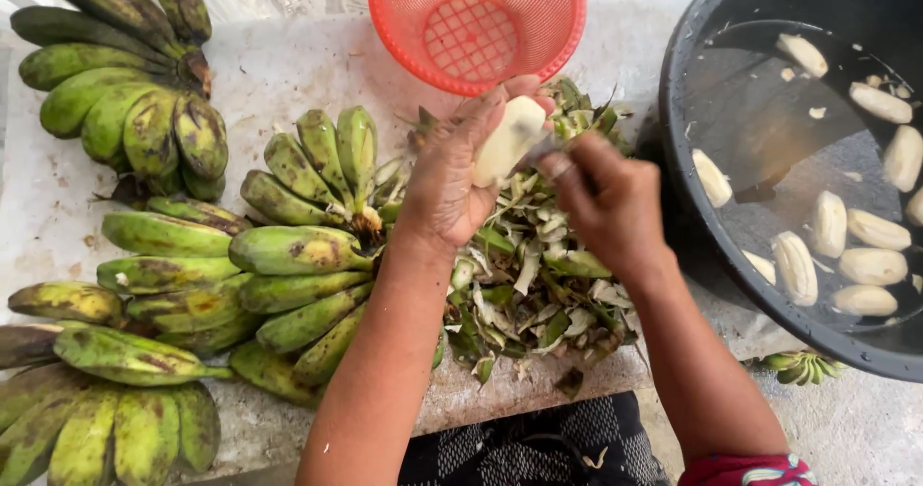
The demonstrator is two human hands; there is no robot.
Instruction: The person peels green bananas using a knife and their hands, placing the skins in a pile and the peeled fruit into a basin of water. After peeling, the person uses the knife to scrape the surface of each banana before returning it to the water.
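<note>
Here, left hand (447,183) clenches a peeled banana (508,140); right hand's (606,202) grip unclear, over green peels (534,294).

Red basket (476,24): perforated plastic, slightly glossy. Black tub (687,111): smooth, wet plastic. Bananas (288,250): matt green skin, blotched dark. Peeled banana (508,140): pale, matt. Slab (288,73): rough, stained stone or concrete.

Bare tabletop (288,73) between banana bunches (125,73) and red basket (476,24); peel heap (534,294) fills centre; black tub (692,159) blocks right.
</note>
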